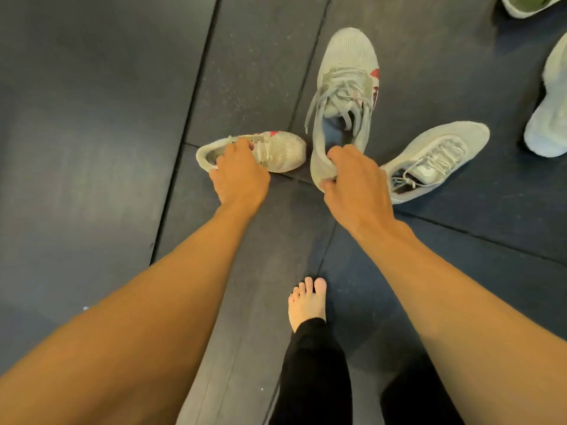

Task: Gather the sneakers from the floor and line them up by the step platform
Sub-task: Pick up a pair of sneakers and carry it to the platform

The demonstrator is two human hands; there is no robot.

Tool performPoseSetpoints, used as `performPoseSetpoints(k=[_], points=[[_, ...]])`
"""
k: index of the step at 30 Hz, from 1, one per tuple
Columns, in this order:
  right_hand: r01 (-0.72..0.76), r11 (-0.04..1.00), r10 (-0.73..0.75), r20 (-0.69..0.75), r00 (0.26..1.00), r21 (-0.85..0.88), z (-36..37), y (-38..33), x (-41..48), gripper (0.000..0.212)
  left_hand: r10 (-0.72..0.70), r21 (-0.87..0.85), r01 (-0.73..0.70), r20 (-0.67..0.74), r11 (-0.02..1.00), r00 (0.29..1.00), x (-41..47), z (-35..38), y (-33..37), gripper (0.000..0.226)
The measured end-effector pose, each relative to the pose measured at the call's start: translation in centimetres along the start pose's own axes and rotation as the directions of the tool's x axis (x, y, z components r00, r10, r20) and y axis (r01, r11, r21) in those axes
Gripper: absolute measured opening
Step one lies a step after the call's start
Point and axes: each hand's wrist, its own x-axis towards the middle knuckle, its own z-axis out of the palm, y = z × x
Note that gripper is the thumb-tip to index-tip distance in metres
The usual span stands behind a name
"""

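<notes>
Sneakers lie scattered across the dark rubber floor mats (pixel 92 118) in front of us. Our left hand (pixel 239 176) curls over the collar of a small grey sneaker (pixel 282 150) with red accents, fingertips tucked into its opening; it lies on the mat with its toe pointing right. Our right hand (pixel 352 185) pinches the heel of a larger grey sneaker (pixel 346 72) with red trim, toe pointing away from us; we cannot tell whether it is clear of the floor. Just right of that hand, a white mesh sneaker (pixel 438 151) rests on the mat. A pale sneaker (pixel 549 118) sits at the right edge, and a green-and-white shoe (pixel 530 4) in the top corner. Our bare foot (pixel 306 305) stands between our forearms.
</notes>
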Motion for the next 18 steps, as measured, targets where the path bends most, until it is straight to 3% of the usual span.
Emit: performPoseSetpoints(k=[4,7,11,14,18], points=[[0.016,1.000,-0.015,0.037,0.999,-0.027,1.9,-0.3,0.5,0.025,-0.110,0.152,0.084,0.168,0.985,0.980,3.4,1.2,-5.0,0.046],[0.026,0.999,-0.023,0.084,0.996,-0.043,3.1,-0.8,1.0,0.020,-0.131,0.280,0.044,0.299,0.959,0.945,5.6,2.5,-7.0,0.048],[0.032,0.999,-0.027,0.124,0.992,-0.038,3.7,-1.0,1.2,0.018,-0.003,0.381,-0.122,0.311,0.917,0.951,7.3,4.1,-7.6,0.045],[0.039,0.999,-0.034,0.137,0.990,-0.031,3.8,-0.8,0.9,0.019,0.126,0.527,-0.255,0.268,0.811,0.955,7.9,4.3,-7.4,0.042],[0.018,0.999,-0.015,0.104,0.994,-0.029,3.4,0.0,0.2,0.018,0.272,0.393,-0.352,0.245,0.850,0.931,4.8,5.7,-6.5,0.027]])
